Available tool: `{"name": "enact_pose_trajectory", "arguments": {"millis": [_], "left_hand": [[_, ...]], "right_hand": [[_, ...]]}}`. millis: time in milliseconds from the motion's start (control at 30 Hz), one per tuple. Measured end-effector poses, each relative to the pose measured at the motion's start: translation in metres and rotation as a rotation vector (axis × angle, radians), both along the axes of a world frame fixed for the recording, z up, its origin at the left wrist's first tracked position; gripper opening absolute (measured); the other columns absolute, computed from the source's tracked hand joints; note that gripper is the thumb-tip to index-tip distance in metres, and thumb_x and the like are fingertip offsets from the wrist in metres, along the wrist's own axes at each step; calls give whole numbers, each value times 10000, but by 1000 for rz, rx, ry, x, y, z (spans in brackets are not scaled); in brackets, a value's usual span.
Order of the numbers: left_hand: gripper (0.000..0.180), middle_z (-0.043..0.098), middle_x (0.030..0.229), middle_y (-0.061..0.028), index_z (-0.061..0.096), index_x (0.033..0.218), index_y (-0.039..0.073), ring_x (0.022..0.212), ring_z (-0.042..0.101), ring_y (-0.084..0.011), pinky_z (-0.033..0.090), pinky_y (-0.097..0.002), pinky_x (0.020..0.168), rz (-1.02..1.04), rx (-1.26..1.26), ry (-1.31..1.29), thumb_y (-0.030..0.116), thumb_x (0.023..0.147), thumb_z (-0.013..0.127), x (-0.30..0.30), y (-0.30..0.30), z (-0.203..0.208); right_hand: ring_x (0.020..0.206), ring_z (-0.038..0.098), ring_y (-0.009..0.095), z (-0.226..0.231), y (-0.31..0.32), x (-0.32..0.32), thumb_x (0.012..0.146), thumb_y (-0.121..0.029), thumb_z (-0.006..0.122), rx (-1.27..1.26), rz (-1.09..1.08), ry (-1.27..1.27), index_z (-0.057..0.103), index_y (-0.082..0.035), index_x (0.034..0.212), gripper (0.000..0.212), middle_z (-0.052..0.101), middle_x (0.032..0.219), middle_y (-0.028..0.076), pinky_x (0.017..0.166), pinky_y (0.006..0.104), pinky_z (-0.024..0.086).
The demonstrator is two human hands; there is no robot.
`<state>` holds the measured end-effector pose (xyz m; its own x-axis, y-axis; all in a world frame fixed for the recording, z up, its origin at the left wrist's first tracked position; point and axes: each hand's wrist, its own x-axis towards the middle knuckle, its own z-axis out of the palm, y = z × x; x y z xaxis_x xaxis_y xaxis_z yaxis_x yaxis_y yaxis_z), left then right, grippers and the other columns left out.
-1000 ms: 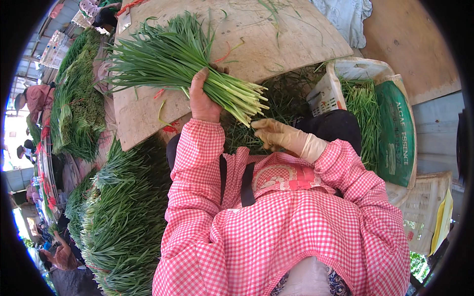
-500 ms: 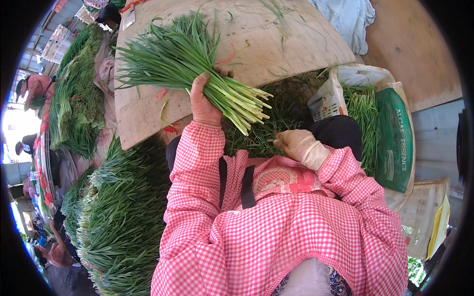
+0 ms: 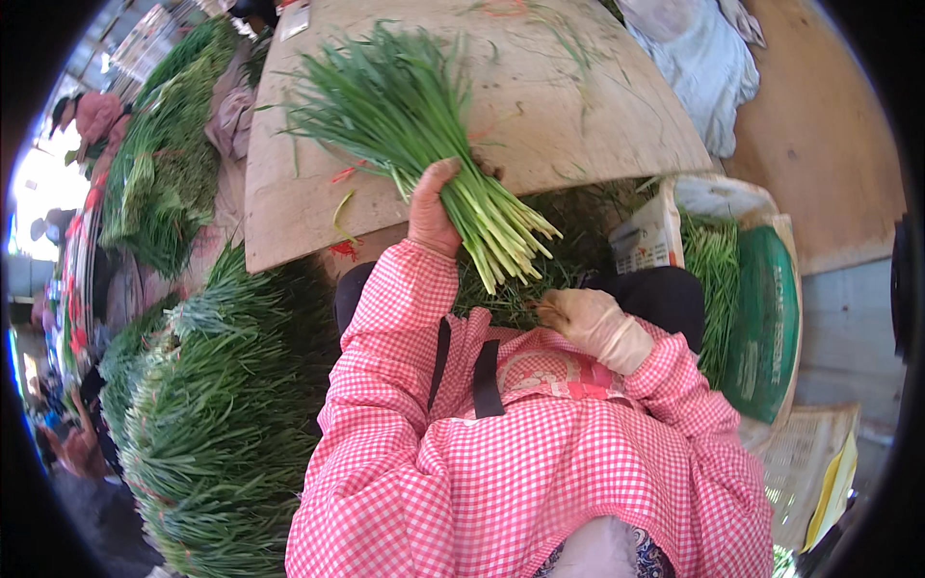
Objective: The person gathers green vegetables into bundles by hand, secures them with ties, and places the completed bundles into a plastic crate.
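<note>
A thick bunch of garlic chives [image 3: 409, 116] is gripped around its lower middle by my bare left hand [image 3: 434, 209], fingers closed. Its green leaves fan out to the upper left over a wooden board [image 3: 617, 106], and its pale cut stems point down and right above my lap. Lower right of those stem ends is my right hand [image 3: 586, 323], in a pale, thin glove with stained fingertips. Its fingers are curled together near my apron, apart from the bunch; whether anything small is between them cannot be made out.
Loose green trimmings [image 3: 511, 299] lie below the board. A white plastic crate [image 3: 650, 231] at right holds upright chives beside a green panel [image 3: 766, 328]. A large heap of chives [image 3: 212, 414] stands at left, another pile [image 3: 169, 164] behind. Pale cloth [image 3: 708, 77] lies at far right.
The view has shifted a little. My left hand has come slightly nearer to me, and the bunch points more steeply downward. The fingers of my right hand have curled in.
</note>
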<state>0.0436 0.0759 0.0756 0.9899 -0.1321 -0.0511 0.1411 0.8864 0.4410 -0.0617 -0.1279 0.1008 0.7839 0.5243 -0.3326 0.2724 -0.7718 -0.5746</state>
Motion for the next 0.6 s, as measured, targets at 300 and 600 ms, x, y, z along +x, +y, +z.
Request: {"name": "enact_pose_trajectory", "arguments": {"millis": [300, 600], "left_hand": [[355, 591, 870, -150, 520, 1012, -29, 857, 585, -270, 491, -409, 793, -304, 99, -122, 171, 724, 577, -9, -6, -4], [560, 569, 1029, -73, 494, 1149, 19, 902, 553, -176, 455, -314, 794, -604, 615, -224, 146, 635, 676, -32, -42, -9]], "right_hand": [[1023, 521, 269, -9, -53, 43, 809, -292, 617, 331, -272, -194, 444, 2, 1197, 517, 536, 1077, 170, 899, 345, 402], [971, 499, 135, 10, -13, 76, 683, -384, 760, 962, -374, 467, 508, -39, 1173, 650, 565, 1059, 22, 829, 276, 404]]}}
